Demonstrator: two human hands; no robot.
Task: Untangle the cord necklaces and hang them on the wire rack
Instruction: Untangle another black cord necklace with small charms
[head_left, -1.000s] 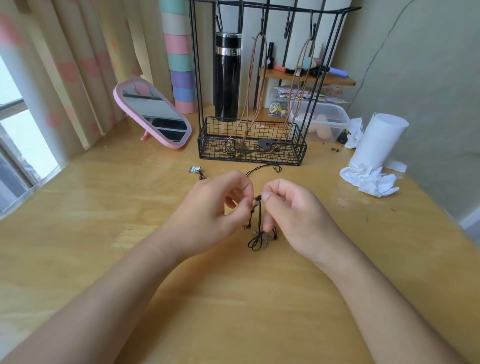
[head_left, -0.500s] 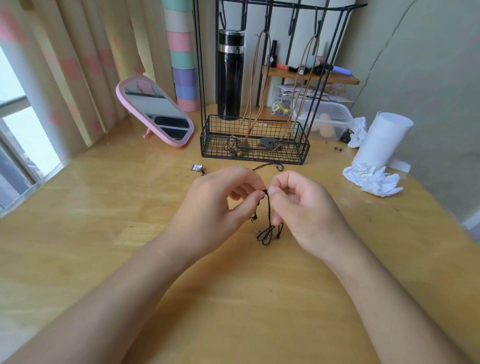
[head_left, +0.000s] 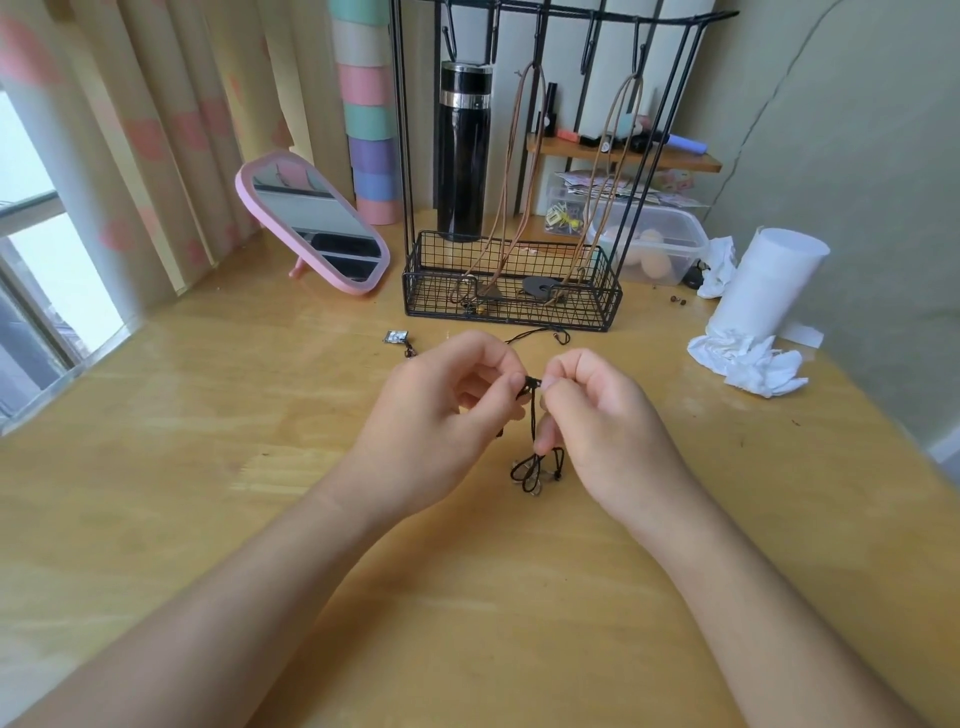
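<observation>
Wooden desk (head_left: 208, 426) by the window, wire rack (head_left: 511, 307) at the back with two tan cord necklaces (head_left: 503, 208) already on its hooks, pendants down in the basket. My left hand (head_left: 441, 415) and right hand (head_left: 608, 426) both pinch the black cord necklace (head_left: 534, 421) at a knot, fingertips nearly touching, just above the desk. Its tangled loops dangle between my hands, down around the wood.
</observation>
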